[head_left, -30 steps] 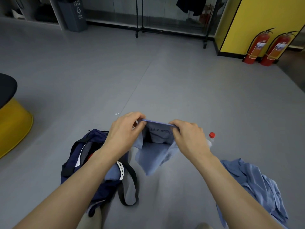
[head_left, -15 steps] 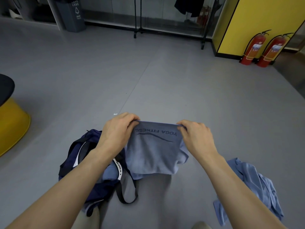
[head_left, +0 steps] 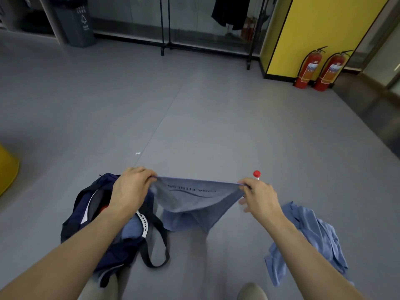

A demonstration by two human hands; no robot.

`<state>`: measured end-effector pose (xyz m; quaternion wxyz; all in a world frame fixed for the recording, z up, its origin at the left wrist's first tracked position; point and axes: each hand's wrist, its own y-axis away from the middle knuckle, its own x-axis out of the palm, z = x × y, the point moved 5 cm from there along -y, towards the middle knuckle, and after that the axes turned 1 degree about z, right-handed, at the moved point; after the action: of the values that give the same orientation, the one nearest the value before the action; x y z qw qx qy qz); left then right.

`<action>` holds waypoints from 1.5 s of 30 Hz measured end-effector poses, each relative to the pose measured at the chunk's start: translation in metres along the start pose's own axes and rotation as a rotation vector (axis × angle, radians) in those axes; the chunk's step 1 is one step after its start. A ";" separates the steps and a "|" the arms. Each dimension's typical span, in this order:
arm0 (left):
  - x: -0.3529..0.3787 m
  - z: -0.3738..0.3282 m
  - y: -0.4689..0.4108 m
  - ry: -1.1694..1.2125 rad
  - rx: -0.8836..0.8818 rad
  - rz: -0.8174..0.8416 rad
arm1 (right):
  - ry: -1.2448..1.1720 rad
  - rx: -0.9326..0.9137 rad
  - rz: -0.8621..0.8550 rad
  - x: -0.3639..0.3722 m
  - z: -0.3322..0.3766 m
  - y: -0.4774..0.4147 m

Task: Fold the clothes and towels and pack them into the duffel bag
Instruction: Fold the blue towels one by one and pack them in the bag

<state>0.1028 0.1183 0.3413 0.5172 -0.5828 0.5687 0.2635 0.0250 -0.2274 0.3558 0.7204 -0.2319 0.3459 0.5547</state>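
I hold a blue-grey towel [head_left: 194, 200] with dark printed lettering stretched out in the air above the floor. My left hand [head_left: 129, 189] pinches its left corner and my right hand [head_left: 258, 195] pinches its right corner; the middle sags down between them. A navy duffel bag [head_left: 104, 245] lies open on the floor under my left forearm, with blue cloth and something red inside and a black strap looping out. A crumpled light-blue shirt [head_left: 313, 239] lies on the floor to the right.
A bottle with a red cap [head_left: 257, 174] pokes up behind my right hand. A yellow stool [head_left: 7, 169] stands at the left edge. Two red fire extinguishers [head_left: 318, 70] stand by a yellow wall; a clothes rack [head_left: 166, 24] and grey bin [head_left: 75, 20] are far back.
My hands have moved apart, pulling the towel wide from a bunched fold into a stretched span. The bottle cap shows again behind my right hand.
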 end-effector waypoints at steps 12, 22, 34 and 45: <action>0.058 -0.010 -0.138 0.500 -0.237 0.081 | 0.011 -0.051 -0.151 -0.018 0.013 -0.142; -0.045 -0.058 -0.225 0.439 0.034 -0.233 | 0.052 -0.407 -0.447 -0.132 0.089 -0.172; 0.085 -0.034 -0.049 0.363 0.159 -0.008 | 0.201 -0.398 -0.286 -0.027 -0.070 -0.064; 0.304 0.026 0.128 0.136 0.121 0.575 | 0.318 -0.177 0.364 0.189 -0.244 0.002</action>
<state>0.0558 0.0464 0.0214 0.4158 -0.3823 0.7584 0.3253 -0.0079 -0.2818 0.0535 0.5220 -0.3122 0.4407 0.6602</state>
